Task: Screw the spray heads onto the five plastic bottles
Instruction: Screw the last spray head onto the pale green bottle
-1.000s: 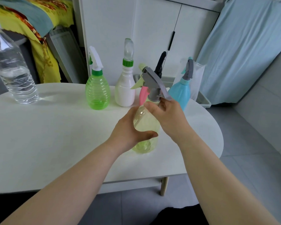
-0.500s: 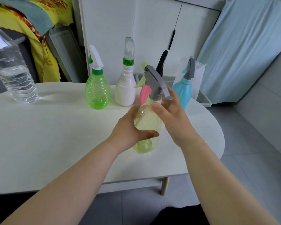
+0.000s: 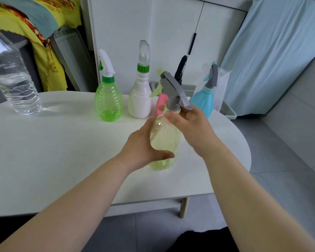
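While left hand [image 3: 144, 144] wraps pale yellow bottle [image 3: 165, 140] at frame centre, right hand [image 3: 193, 130] fingers curl around grey spray head [image 3: 175, 91] collar.

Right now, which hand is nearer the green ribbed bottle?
Left. The left hand grips the pale yellow bottle, just right of the green ribbed bottle. The right hand, at the grey spray head, is farther right.

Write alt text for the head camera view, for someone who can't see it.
A person's left hand grips a pale yellow bottle on a white table while the right hand holds its neck under the grey spray head. Green, white, pink and blue spray bottles stand behind.
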`<state>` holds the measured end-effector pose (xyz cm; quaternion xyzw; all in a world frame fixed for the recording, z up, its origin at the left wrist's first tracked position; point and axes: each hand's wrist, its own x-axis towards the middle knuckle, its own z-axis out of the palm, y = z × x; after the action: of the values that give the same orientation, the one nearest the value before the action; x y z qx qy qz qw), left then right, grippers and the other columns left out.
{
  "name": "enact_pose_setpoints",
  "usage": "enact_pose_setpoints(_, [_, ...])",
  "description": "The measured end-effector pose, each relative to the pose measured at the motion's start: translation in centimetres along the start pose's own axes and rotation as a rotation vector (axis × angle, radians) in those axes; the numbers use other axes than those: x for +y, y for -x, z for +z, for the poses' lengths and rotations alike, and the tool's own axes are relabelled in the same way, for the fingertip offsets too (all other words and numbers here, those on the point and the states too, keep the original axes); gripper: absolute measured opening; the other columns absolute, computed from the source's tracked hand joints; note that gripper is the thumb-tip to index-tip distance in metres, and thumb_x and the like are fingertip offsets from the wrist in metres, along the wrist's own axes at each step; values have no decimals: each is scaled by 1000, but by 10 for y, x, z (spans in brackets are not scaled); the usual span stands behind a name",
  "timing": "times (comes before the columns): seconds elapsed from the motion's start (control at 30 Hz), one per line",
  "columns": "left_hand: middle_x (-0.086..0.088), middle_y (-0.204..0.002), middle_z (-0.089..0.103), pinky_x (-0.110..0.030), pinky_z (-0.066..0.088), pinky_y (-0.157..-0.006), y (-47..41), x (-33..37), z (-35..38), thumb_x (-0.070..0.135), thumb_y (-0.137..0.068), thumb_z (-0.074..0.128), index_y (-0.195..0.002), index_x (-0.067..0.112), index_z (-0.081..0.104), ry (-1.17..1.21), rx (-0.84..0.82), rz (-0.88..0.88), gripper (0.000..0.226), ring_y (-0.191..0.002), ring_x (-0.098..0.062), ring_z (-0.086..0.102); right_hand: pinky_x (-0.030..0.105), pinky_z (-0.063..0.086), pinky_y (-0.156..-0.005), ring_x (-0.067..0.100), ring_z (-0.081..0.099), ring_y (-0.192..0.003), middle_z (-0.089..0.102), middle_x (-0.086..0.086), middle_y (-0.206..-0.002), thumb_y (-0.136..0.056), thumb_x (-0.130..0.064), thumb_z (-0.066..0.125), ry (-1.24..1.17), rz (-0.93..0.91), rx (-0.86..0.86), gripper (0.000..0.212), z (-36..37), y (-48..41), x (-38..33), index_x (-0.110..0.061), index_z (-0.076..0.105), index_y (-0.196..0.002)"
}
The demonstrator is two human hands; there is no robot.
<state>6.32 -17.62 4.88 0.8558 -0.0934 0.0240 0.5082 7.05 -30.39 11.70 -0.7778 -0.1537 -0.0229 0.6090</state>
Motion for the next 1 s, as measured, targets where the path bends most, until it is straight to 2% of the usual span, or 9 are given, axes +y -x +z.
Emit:
enact_pose_setpoints(0.13, [16, -105, 49, -1, 35, -65, 7, -17, 5, 20, -57, 82, -117, 28, 36, 108, -72, -97, 76, -98, -7, 48, 15, 49, -76, 6, 61, -81, 65, -4, -80, -76, -10, 66, -148, 11, -66, 18, -3, -4, 5, -26, 58, -80])
enact_pose_setpoints(0.27, [24, -94, 46, 5, 34, -62, 16, -22, 12, 16, -56, 82, -103, 32, 34, 158, -23, -63, 69, -84, 13, 46, 23, 45, -79, 9, 54, -85, 56, -12, -77, -61, -24, 68, -104, 38, -159, 15, -8, -8, 8, -32, 61, -71])
enact_pose_setpoints(0.37, [23, -97, 43, 6, 32, -63, 22, -21, 12, 19, -54, 82, -103, 33, 31, 130, -2, -20, 72, -85, 15, 45, 19, 43, -74, 3, 55, -77, 59, -17, -70, -62, -24, 65, -82, 62, -280, 7, -12, -12, 1, -30, 64, -65])
enact_pose_setpoints(0.53, [20, -99, 42, 5, 33, -67, 26, -15, 10, 28, -47, 82, -112, 26, 37, 119, 176, -16, 78, -89, -3, 45, 12, 47, -61, 1, 62, -64, 64, -9, -57, -62, -17, 58, -136, -62, -67, 10, 4, -9, -10, -8, 57, -57])
enact_pose_setpoints(0.63, [28, -94, 37, 9, 27, -65, 27, -12, 10, 24, -49, 82, -115, 22, 38, 84, 247, 22, 79, -81, 5, 38, 14, 48, -56, 4, 64, -60, 60, 0, -57, -61, -13, 56, -236, -62, 149, 13, 14, -5, -15, -2, 54, -68])
enact_pose_setpoints(0.73, [30, -95, 35, 10, 27, -67, 28, -11, 9, 24, -50, 82, -116, 21, 38, 57, 222, 66, 80, -80, 10, 35, 23, 48, -61, 24, 66, -70, 60, 6, -59, -59, -17, 56, -223, -12, 301, 11, 16, -3, -18, -7, 55, -63])
enact_pose_setpoints(0.83, [29, -97, 35, 9, 28, -66, 28, -7, 8, 21, -52, 83, -117, 18, 38, 51, 211, 102, 79, -82, 8, 35, 19, 41, -56, 42, 55, -84, 54, 38, -77, -60, -18, 56, -169, -63, 413, 36, 20, 2, -21, 15, 50, -72])
enact_pose_setpoints(0.93, [27, -97, 35, 9, 28, -66, 27, -5, 12, 20, -51, 82, -116, 16, 37, 63, 230, 104, 79, -82, 7, 35, 9, 33, -44, 24, 45, -57, 52, 37, -77, -71, -9, 60, -130, -63, 404, 31, 19, 4, -22, 18, 51, -81])
enact_pose_setpoints(1.0, [24, -98, 36, 9, 27, -67, 28, -5, 17, 21, -52, 82, -116, 17, 37, 107, 243, 79, 79, -81, 5, 36, 6, 33, -44, 6, 41, -52, 50, 13, -65, -76, -8, 61, -159, -6, 339, 10, 17, 2, -22, 1, 58, -74])
